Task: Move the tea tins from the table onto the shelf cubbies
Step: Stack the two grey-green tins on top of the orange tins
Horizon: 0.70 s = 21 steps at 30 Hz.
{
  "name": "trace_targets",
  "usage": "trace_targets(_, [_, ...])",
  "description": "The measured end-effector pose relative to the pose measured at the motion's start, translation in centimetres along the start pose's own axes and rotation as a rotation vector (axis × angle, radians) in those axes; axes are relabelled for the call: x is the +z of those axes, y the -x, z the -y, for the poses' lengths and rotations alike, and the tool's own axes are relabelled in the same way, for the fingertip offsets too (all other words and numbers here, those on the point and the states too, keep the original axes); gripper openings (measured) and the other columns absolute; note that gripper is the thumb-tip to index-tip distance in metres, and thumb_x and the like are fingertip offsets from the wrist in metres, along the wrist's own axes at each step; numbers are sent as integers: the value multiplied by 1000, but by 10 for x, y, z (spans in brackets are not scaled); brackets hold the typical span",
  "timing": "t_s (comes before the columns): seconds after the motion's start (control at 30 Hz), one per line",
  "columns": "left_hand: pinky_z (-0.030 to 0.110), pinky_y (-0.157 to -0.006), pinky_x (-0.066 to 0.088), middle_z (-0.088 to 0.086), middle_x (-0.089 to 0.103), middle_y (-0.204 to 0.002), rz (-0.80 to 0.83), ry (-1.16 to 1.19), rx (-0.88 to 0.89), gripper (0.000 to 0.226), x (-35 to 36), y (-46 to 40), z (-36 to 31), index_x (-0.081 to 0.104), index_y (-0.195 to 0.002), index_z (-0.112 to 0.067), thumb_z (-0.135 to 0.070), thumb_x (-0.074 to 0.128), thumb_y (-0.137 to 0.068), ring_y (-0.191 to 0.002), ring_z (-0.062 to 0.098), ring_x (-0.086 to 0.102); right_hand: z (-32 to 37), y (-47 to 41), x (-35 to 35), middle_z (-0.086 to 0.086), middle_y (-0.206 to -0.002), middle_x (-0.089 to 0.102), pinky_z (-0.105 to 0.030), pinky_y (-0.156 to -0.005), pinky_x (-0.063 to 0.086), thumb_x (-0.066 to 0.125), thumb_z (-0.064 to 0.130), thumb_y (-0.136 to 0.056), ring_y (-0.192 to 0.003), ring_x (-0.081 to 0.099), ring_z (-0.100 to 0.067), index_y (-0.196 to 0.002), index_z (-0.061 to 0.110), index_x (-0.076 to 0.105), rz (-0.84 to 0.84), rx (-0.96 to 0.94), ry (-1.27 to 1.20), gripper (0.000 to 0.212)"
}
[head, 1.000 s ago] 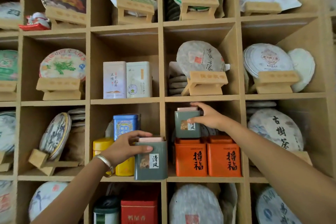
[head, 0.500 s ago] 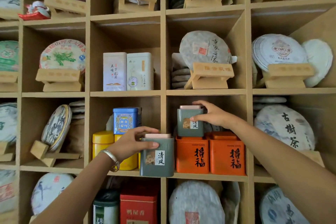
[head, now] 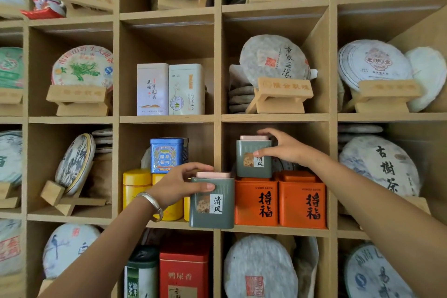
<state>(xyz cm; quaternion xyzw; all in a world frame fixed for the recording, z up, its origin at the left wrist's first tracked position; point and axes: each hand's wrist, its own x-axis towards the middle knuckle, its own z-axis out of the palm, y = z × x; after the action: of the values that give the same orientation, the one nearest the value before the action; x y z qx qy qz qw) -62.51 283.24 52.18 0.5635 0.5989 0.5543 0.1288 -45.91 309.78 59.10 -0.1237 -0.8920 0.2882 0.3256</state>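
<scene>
While both arms reach into the shelf, left to right:
Yellow tins (head: pixel 136 185): stand in the middle-left cubby, under a blue tin (head: pixel 167 155).
Left hand (head: pixel 180 185): its grip curls round the top of the lower green tin (head: pixel 212 203), thumb across the front, fingers over the pink lid.
Lower green tin: upright, its base at the front edge of the shelf board (head: pixel 278 230), in front of the divider; against the earlier frames it sits further right and closer to the orange tins.
Upper green tin (head: pixel 252 158): upright on top of the left orange tin (head: pixel 256 202), inside the cubby, as before.
Right hand (head: pixel 286 150): its grip still pinches the upper green tin, thumb on the label, fingers over the lid.
Right orange tin (head: pixel 302 203): touches its twin.
View: the whole shelf now appears slightly lower and nearer.
</scene>
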Motion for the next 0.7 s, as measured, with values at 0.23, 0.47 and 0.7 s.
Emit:
trace_targets(0.23, [26,-75,56,2,71,-103,-10,-4,-1,45,1,0,2,69,-110,-24,-24,80,-67,-98,16,68,0,3,0,-5,-143,41,-38,-99,49,85,37,-65,-125,47,-21,-141,26,37,-11,58,9,91])
trace_targets(0.47, [28,-76,58,2,71,-104,-10,2,-6,43,3,-2,4,68,-110,-24,-22,80,-69,-98,18,68,-2,6,2,-7,-142,44,-37,-97,50,85,42,-63,-121,49,-19,-143,22,33,-13,108,-1,97])
trace_targets(0.7, [28,-76,57,2,72,-104,-14,32,18,51,4,-4,5,70,-109,-25,-31,83,-60,-99,19,69,11,18,0,-8,-149,40,-33,-103,41,73,72,-47,-132,42,-21,-146,19,30,-111,99,-9,120])
